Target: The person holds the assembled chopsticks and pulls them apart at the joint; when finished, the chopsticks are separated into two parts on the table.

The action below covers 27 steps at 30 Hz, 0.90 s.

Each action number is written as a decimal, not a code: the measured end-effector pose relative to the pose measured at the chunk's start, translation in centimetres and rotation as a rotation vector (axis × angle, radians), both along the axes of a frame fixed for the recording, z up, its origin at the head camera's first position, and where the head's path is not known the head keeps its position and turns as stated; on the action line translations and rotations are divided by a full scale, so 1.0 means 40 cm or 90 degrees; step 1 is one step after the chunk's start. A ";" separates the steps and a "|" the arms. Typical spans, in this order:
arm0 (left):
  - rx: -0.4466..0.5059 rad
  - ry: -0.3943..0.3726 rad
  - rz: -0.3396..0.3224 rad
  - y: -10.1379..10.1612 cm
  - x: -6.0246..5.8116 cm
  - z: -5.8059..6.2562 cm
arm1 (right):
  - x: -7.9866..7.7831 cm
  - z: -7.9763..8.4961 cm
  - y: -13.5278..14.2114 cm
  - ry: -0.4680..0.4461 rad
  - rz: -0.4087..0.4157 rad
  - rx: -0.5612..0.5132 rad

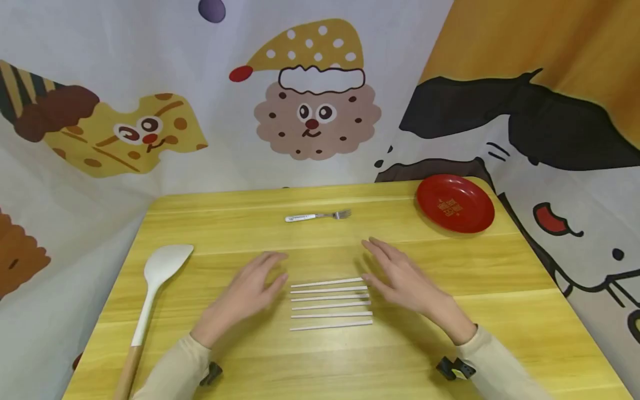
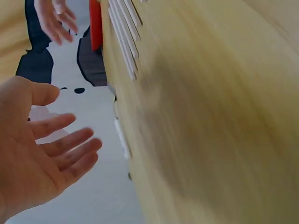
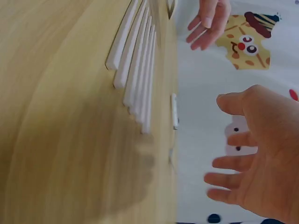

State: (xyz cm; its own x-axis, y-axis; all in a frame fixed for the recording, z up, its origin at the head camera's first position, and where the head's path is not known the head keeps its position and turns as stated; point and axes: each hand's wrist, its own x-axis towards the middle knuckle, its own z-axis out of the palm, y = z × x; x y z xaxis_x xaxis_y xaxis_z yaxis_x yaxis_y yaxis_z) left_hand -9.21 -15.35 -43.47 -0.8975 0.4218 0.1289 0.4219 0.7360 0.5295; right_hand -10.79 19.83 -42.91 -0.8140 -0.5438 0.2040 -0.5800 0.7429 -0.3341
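Several white chopsticks (image 1: 331, 306) lie side by side on the wooden table, roughly parallel. To their left my left hand (image 1: 250, 286) hovers over the table, fingers spread and holding nothing. My right hand (image 1: 407, 278) is on the other side, its fingertips near the chopsticks' right ends in the head view. In the right wrist view this right hand (image 3: 261, 158) shows loosely extended fingers with nothing between them. Beyond the chopsticks lies a small fork (image 1: 318, 216) with a white patterned handle.
A white spatula (image 1: 162, 264) with a wooden handle lies along the left side of the table (image 1: 320, 366). At the back right corner sits a red plate (image 1: 472, 214) with gold print. Cartoon-printed cloth (image 1: 210, 222) hangs behind and at both sides.
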 end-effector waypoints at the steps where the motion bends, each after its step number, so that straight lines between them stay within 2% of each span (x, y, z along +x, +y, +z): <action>1: 0.012 -0.011 -0.004 0.004 -0.005 -0.006 | -0.004 -0.008 -0.003 -0.010 0.004 -0.015; 7: 0.063 -0.077 -0.043 0.034 -0.038 -0.046 | -0.027 -0.066 -0.026 -0.081 0.032 -0.086; 13: 0.080 -0.126 -0.066 0.082 -0.069 -0.068 | -0.042 -0.105 -0.050 -0.117 0.051 -0.112; 16: 0.060 -0.142 -0.069 0.105 -0.079 -0.077 | -0.052 -0.121 -0.063 -0.110 0.055 -0.114; 22: -0.013 -0.138 -0.075 0.140 -0.086 -0.099 | -0.069 -0.141 -0.086 -0.090 0.065 -0.104; 27: -0.018 -0.129 -0.065 0.154 -0.088 -0.109 | -0.072 -0.142 -0.094 -0.115 0.069 -0.101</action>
